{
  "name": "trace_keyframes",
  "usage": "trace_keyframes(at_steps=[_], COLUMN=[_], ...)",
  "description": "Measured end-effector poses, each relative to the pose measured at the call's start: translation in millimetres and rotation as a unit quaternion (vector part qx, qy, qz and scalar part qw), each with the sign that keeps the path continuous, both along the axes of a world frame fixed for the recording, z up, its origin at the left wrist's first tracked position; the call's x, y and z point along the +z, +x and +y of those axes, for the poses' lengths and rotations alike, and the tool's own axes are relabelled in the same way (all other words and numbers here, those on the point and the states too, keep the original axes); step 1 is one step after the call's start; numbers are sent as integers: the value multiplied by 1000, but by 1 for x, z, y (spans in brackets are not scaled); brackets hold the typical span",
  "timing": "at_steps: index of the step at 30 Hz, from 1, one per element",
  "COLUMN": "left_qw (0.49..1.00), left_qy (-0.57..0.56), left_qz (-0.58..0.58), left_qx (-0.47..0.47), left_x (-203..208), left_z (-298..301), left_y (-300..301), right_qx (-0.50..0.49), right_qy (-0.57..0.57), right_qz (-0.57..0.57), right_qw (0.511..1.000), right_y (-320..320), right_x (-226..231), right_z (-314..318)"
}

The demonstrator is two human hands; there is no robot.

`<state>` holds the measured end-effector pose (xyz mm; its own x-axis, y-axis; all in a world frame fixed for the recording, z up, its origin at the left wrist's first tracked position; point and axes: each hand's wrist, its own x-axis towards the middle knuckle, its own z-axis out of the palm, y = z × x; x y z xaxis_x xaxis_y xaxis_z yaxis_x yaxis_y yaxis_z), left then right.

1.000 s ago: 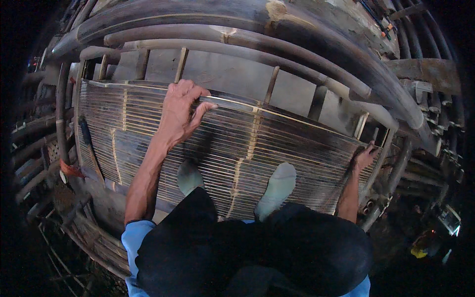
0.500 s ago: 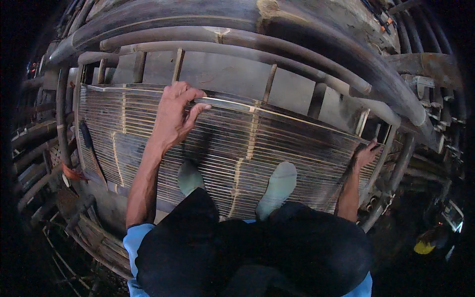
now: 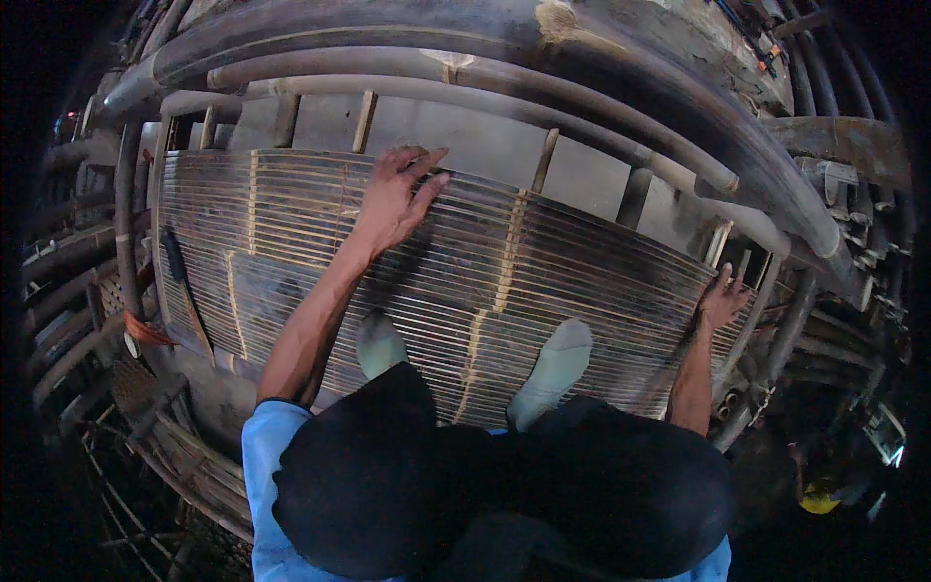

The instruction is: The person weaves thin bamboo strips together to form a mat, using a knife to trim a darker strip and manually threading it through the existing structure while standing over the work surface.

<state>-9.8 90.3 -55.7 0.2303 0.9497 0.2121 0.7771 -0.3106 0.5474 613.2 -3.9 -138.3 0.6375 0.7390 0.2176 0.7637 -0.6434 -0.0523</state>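
Note:
Thin bamboo slats lie side by side in a wide panel (image 3: 417, 281), crossed by pale bands. My left hand (image 3: 398, 199) is at the panel's far edge, left of its middle, with thumb and fingers apart and nothing visible between them. At the far right corner my right hand (image 3: 720, 299) rests by the slat ends, its fingers spread. On the panel's left side lies a long knife (image 3: 175, 262) with a dark handle. My feet, in pale socks (image 3: 553, 373), stand on the slats.
Thick bamboo poles (image 3: 388, 63) run across beyond the panel. Short upright stakes (image 3: 365, 121) stand along its far edge. An orange piece (image 3: 147, 332) hangs at the left by more poles. Something yellow (image 3: 819, 500) lies at the lower right.
My left hand has moved right along the far edge and opened from its pinch on a pale bamboo strip. That strip now lies along the edge. My right fingers have spread.

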Motion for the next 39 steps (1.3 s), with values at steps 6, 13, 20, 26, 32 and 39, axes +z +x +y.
trace_keyframes(at_steps=[6, 13, 20, 26, 32, 39], left_qw=[992, 962, 985, 909, 877, 898], left_qy=[-115, -265, -77, -111, -69, -348], left_qz=[42, -62, 152, 271, 230, -194], left_qx=[26, 26, 13, -296, -417, -189], left_x=[-23, -11, 27, 123, 74, 1], left_z=[-3, 21, -4, 5, -27, -91], left_y=[-32, -22, -41, 42, 158, 340], right_qx=[97, 228, 114, 135, 163, 98], right_qy=[-38, -112, 86, 166, 145, 55], right_qz=[73, 77, 220, 135, -30, 412], right_qw=[992, 964, 965, 968, 976, 904], right_y=[-4, 54, -99, -68, -54, -83], right_x=[30, 31, 48, 30, 16, 73], right_z=[13, -19, -22, -66, -61, -39])
